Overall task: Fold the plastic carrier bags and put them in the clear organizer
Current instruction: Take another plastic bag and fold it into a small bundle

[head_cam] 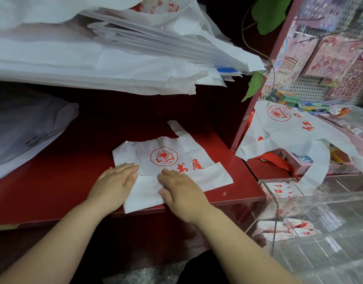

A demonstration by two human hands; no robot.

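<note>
Currently the white carrier bag, printed with a red book-and-sun logo, is lying flat on the red table, close to the front edge. Its near part is lying folded up over the lower print, and one handle strip is sticking out at the far side. The left hand is pressing palm-down on the left end of the fold, grip wide, fingers straight and together. The right hand is pressing flat on the fold just beside it, grip likewise wide, holding nothing. The two hands are lying near each other without touching.

Just right of the table the clear organizer is standing, with folded bags sitting in its compartments, some in a farther row and some in a nearer one. Beyond it a second printed bag is draping open over boxed goods. Above the table a thick stack of white bags is lying with its edges jutting rightward. A green leaf is hanging beside that stack. A pegboard carrying pink sticker sheets is filling the far right.
</note>
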